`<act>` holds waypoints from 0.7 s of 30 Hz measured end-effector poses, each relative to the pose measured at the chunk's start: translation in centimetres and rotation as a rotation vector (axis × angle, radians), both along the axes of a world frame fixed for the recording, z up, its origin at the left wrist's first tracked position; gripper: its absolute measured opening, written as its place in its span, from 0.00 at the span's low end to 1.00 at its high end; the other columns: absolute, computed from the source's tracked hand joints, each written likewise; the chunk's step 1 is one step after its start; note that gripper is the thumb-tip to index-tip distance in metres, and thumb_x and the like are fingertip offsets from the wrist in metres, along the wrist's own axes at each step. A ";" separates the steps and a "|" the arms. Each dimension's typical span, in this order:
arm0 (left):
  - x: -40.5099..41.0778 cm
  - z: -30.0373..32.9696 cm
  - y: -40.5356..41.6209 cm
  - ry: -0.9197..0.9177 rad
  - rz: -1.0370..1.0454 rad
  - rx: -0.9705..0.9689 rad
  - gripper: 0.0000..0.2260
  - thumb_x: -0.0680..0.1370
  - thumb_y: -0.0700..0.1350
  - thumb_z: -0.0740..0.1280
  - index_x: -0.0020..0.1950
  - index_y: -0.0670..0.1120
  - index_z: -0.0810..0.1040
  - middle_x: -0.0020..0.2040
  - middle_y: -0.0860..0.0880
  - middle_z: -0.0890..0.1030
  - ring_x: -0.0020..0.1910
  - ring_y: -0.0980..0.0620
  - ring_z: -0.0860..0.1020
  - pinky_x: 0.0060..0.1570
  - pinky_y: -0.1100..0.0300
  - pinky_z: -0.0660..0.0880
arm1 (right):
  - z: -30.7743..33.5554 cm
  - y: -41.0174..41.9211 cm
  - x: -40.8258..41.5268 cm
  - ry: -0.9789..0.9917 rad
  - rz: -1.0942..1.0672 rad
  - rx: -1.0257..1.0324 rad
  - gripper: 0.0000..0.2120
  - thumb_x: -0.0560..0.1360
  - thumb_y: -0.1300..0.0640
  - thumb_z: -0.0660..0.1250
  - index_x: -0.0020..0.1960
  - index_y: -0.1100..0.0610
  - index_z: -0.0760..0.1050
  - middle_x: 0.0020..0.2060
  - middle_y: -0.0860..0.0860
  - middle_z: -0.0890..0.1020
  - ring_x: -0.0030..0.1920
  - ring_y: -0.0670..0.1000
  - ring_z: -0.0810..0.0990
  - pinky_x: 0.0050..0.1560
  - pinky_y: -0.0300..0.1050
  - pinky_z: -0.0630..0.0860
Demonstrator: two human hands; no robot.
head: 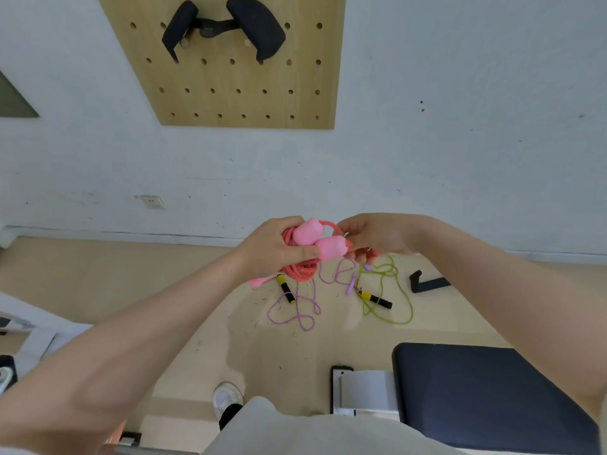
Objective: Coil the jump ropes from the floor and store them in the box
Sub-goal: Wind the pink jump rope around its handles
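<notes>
My left hand (274,247) grips a coiled pink jump rope (300,266) together with its two pink handles (320,239), held up in front of me. My right hand (374,238) pinches a loop of the same pink cord beside the handles. On the floor below lie a purple jump rope (305,310) in loose loops and a green jump rope (392,290) with black-and-yellow handles (374,298). A second black-and-yellow handle (285,288) lies near the purple loops. No box shows in the head view.
A dark padded bench (492,395) with a metal frame (364,392) stands at the lower right. A black bracket (427,283) lies on the floor by the wall. A wooden pegboard (230,77) hangs on the wall. My shoe (227,397) is on the floor below.
</notes>
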State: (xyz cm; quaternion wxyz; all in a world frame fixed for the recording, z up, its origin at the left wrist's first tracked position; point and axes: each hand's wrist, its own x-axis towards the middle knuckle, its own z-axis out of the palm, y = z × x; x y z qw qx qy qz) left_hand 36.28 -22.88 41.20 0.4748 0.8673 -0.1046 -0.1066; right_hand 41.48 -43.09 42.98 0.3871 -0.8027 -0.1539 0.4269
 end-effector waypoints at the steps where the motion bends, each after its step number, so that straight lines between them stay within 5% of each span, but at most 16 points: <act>1: -0.1 -0.1 0.1 0.023 0.016 -0.009 0.13 0.72 0.49 0.73 0.51 0.43 0.78 0.39 0.53 0.76 0.36 0.58 0.73 0.37 0.69 0.69 | 0.0 -0.1 0.0 -0.032 0.011 -0.008 0.08 0.78 0.64 0.58 0.43 0.55 0.73 0.32 0.49 0.74 0.30 0.46 0.71 0.31 0.37 0.68; 6: -0.6 -0.6 0.1 0.045 0.019 -0.013 0.12 0.73 0.48 0.73 0.51 0.43 0.78 0.39 0.53 0.76 0.35 0.59 0.73 0.35 0.72 0.69 | 0.9 0.5 0.2 -0.317 -0.097 0.000 0.07 0.75 0.57 0.67 0.43 0.61 0.80 0.26 0.45 0.76 0.25 0.42 0.71 0.27 0.33 0.66; 9: -0.9 -0.7 0.2 0.059 0.043 -0.012 0.13 0.73 0.47 0.73 0.53 0.42 0.78 0.40 0.52 0.77 0.37 0.59 0.74 0.38 0.70 0.70 | 0.8 1.2 -0.1 -0.395 -0.229 0.172 0.07 0.72 0.58 0.71 0.39 0.62 0.79 0.30 0.50 0.79 0.27 0.44 0.74 0.32 0.33 0.73; 14: -1.3 -1.2 1.2 0.154 0.147 -0.148 0.12 0.73 0.46 0.70 0.55 0.44 0.79 0.42 0.49 0.79 0.40 0.53 0.76 0.45 0.59 0.74 | 0.2 0.9 -0.6 -0.216 -0.237 0.487 0.05 0.76 0.68 0.63 0.43 0.65 0.76 0.43 0.61 0.82 0.42 0.50 0.83 0.54 0.41 0.79; 18: -1.4 -1.3 1.6 0.168 0.174 -0.198 0.05 0.75 0.44 0.70 0.51 0.49 0.79 0.38 0.53 0.79 0.37 0.57 0.77 0.38 0.68 0.74 | -0.6 1.0 -0.7 -0.220 -0.239 0.544 0.06 0.76 0.70 0.61 0.49 0.67 0.76 0.45 0.58 0.83 0.45 0.48 0.83 0.54 0.38 0.78; 21: -1.2 -1.0 1.8 0.172 0.187 -0.260 0.16 0.69 0.50 0.70 0.53 0.44 0.79 0.39 0.53 0.80 0.38 0.57 0.78 0.39 0.68 0.74 | -0.9 0.6 -0.6 -0.002 -0.285 0.755 0.09 0.74 0.65 0.61 0.49 0.64 0.80 0.45 0.55 0.84 0.48 0.50 0.83 0.55 0.37 0.77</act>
